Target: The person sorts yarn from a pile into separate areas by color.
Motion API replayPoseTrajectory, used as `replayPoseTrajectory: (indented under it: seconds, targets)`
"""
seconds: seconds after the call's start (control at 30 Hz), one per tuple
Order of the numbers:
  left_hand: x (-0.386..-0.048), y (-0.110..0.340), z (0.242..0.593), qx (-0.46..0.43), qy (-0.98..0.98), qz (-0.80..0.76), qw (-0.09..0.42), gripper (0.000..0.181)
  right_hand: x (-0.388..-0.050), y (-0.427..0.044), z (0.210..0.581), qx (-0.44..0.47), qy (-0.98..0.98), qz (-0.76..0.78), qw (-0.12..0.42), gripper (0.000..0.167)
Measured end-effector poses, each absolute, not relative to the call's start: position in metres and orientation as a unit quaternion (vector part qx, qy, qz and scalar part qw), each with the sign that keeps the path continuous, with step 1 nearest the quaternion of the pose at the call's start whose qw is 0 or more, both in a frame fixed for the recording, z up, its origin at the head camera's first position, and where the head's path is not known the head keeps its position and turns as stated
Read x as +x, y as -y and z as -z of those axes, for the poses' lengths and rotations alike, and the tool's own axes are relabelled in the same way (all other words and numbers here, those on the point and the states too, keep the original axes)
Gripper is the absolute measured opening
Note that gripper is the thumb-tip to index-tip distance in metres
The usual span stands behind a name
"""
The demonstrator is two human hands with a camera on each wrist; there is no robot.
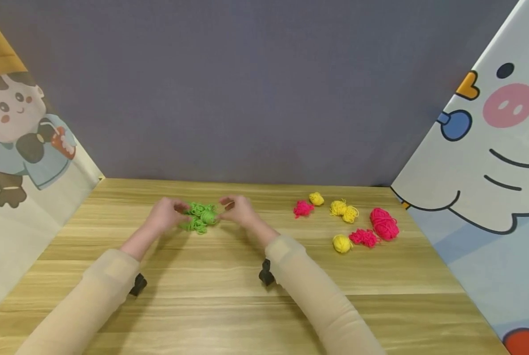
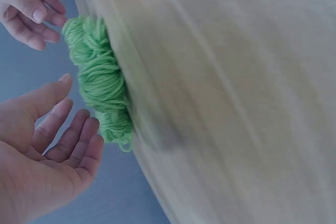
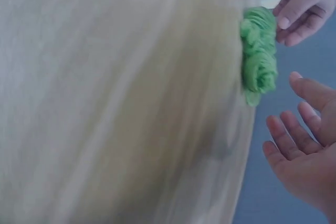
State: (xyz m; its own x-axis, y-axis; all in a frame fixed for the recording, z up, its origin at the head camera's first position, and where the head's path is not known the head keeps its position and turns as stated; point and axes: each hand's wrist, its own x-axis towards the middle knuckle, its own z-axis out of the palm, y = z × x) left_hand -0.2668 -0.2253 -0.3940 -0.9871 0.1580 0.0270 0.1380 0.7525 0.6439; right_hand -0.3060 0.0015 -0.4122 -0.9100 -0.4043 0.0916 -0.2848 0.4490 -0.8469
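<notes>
Green yarn (image 2: 102,85) between left hand (image 1: 164,215), right hand (image 1: 239,210) | fingers loosely parted, gripping nothing | possible tangling from snagged loops

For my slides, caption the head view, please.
Left grip and right grip flank green yarn on a wooden table, pink yarn and yellow yarn off to the right.

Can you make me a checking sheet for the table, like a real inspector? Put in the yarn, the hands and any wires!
Surface: wood-grain table, light brown.
Job's things: green yarn, bunched with loose loops, between the hands.
Clutter: pink yarn and yellow yarn, in several bundles to the right.
Hands: left hand and right hand, both open beside the green yarn; I can't tell if they touch it.
Cables: nothing seen.
Surroundings: plain greyish back panel; cartoon pictures on the left side panel and right side panel.
</notes>
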Motion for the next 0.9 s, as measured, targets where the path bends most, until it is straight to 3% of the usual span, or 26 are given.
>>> replayPoseTrajectory:
  seconds: [0.2,0.9]
  targets:
    - [-0.270,0.222,0.384,0.096,-0.941,-0.324,-0.002,0.042,-0.308,-0.020,0.401,-0.216,-0.850,0.477,0.050,0.043]
    - [-0.283,0.211,0.374,0.176,-0.939,-0.295,0.015,0.051,-0.298,-0.105,0.354,-0.266,-0.875,0.404,0.039,0.039]
